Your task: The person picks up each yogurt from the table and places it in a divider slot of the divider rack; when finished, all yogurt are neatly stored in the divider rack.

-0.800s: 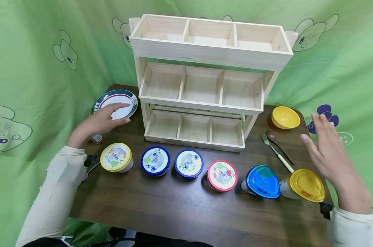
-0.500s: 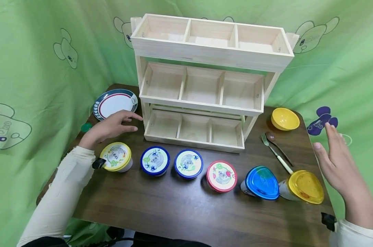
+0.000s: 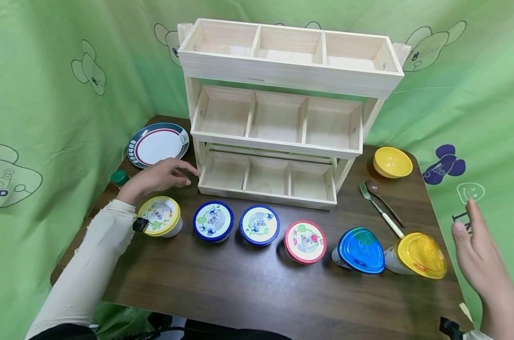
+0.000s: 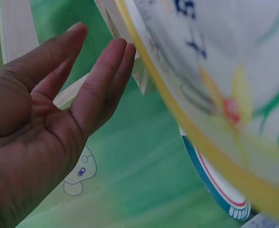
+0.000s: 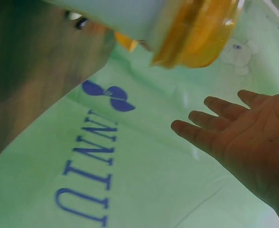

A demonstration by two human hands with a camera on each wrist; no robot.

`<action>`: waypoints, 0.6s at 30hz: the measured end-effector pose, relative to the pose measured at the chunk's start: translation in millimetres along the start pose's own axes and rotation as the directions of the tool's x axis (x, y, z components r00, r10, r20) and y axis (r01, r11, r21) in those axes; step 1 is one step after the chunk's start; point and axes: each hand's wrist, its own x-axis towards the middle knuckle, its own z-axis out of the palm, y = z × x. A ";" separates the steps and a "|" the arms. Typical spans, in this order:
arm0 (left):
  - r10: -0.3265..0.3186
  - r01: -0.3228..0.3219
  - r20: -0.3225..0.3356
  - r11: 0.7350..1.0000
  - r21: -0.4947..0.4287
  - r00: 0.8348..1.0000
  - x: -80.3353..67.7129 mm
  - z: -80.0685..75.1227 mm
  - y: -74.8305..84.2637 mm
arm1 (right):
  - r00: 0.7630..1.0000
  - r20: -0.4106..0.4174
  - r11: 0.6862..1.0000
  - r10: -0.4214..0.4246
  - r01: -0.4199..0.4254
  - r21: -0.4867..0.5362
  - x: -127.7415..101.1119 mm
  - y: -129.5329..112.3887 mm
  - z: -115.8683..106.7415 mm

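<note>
Left hand (image 3: 159, 178): holding nothing, fingers loosely extended, thumb apart; fingertip at the left end of the three-tier pale wooden rack (image 3: 278, 146), contact cannot be told. Round white tub with printed yellow lid (image 3: 159, 216) just beside that wrist, on the dark brown wooden tabletop (image 3: 240, 288). Right hand (image 3: 484, 264): holding nothing, fingers straight, past the tabletop's right edge, near the white tub with glossy yellow lid (image 3: 423, 255).

Left grip (image 3: 161, 178): drawn back from over the plate (image 3: 157, 145), now just by the lowest wooden tray (image 3: 265, 197)
Plate: almost wholly uncovered
Green cap (image 3: 119, 177): come into sight beside the wrist
Right grip (image 3: 485, 267): lower, farther right
Purple figure (image 3: 445, 165): fingertips no longer across it
</note>
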 end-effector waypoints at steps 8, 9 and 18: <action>0.105 -0.113 0.118 0.991 0.067 0.988 5.5 -17.0 -18.2 | 0.999 -0.017 0.999 0.039 -0.039 0.020 -20.9 15.0 9.0; 0.113 -0.123 0.138 0.990 0.066 0.984 7.0 -19.5 -22.3 | 0.999 -0.017 0.999 0.045 -0.045 0.027 -23.2 15.8 10.1; 0.112 -0.108 0.262 0.994 -0.030 0.959 23.2 -26.9 -44.8 | 0.991 -0.094 0.995 0.099 -0.096 0.041 -41.3 23.9 22.7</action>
